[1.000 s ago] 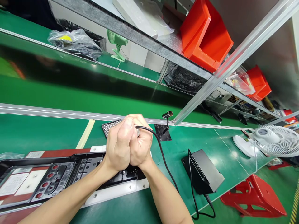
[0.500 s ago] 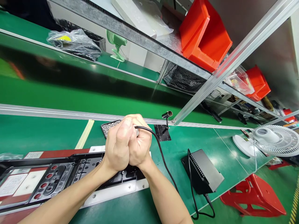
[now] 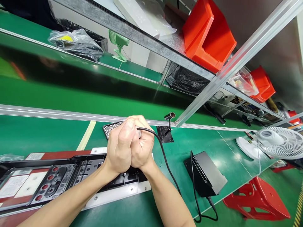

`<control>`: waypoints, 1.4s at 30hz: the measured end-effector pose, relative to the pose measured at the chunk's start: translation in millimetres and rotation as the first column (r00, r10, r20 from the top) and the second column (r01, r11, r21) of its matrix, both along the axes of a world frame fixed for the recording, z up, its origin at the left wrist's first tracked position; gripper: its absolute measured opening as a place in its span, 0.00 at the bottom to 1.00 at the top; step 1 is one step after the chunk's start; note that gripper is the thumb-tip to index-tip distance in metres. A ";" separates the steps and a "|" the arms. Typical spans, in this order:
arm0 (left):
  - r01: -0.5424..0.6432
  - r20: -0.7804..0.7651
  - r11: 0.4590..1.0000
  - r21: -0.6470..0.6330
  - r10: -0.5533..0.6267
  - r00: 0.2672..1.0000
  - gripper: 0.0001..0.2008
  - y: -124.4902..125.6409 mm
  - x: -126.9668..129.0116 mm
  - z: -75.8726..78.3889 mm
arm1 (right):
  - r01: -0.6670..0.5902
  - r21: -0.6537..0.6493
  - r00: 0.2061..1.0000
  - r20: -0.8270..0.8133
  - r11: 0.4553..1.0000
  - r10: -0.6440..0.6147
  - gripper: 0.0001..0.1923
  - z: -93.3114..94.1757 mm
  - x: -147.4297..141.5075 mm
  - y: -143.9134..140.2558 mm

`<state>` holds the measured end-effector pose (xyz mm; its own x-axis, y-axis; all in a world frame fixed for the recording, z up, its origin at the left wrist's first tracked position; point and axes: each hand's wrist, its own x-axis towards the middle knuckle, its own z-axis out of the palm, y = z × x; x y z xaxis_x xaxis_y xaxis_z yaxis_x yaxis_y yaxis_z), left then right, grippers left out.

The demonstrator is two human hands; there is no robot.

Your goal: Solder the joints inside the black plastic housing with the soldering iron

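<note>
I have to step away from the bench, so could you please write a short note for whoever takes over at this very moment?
Left hand and right hand: both clasped together around a corded tool; only its grey top and black cable show.
Hands sit over the right end of the long black panel lying on its white fixture.
Screw tray is just behind the hands; the black power box is to the right.
Done: cannot tell which screws are in.
Left: check the panel's remaining holes.
</note>
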<state>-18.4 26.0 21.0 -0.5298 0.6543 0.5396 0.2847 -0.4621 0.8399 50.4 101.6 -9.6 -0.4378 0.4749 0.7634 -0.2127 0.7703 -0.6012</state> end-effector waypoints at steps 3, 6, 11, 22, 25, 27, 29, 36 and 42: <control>-0.008 0.009 1.000 -0.009 0.008 1.000 0.29 0.0 0.1 -1.4 | -0.035 -0.022 0.999 -0.037 0.999 0.034 0.32 -0.8 -0.1 -0.8; -0.015 0.009 1.000 -0.018 0.015 1.000 0.28 -0.2 -0.1 -3.2 | -0.067 -0.028 0.995 -0.079 0.997 0.065 0.28 -0.8 0.2 -1.8; 0.001 0.014 1.000 0.008 -0.001 1.000 0.27 0.1 -1.0 -4.8 | -0.061 -0.025 0.995 -0.075 0.998 0.059 0.26 -1.7 1.0 -1.6; 0.008 0.016 0.999 0.037 -0.009 1.000 0.26 0.4 -1.0 -4.9 | -0.051 -0.005 0.997 -0.063 0.999 0.051 0.28 -4.0 -0.6 0.1; 0.000 0.017 1.000 0.031 -0.001 1.000 0.25 0.1 -0.6 -6.4 | -0.049 -0.002 0.997 -0.068 0.999 0.049 0.28 -3.1 -0.4 -0.4; 0.004 0.011 1.000 0.031 -0.004 1.000 0.26 0.1 -0.5 -7.5 | -0.047 -0.002 0.996 -0.077 0.999 0.047 0.27 -1.7 0.2 -1.0; 0.005 0.008 1.000 0.025 -0.006 1.000 0.26 0.3 -0.5 -8.2 | -0.046 -0.004 0.995 -0.086 0.999 0.045 0.27 -0.1 1.1 -1.6; 0.003 0.022 1.000 0.003 -0.003 1.000 0.30 0.9 -1.0 -7.5 | -0.046 -0.024 0.996 -0.071 0.999 0.044 0.28 0.0 1.2 -2.4; -0.003 0.035 1.000 -0.024 0.004 0.999 0.30 0.9 0.4 -5.6 | -0.034 -0.017 0.998 -0.056 0.999 0.033 0.27 1.9 3.9 -2.4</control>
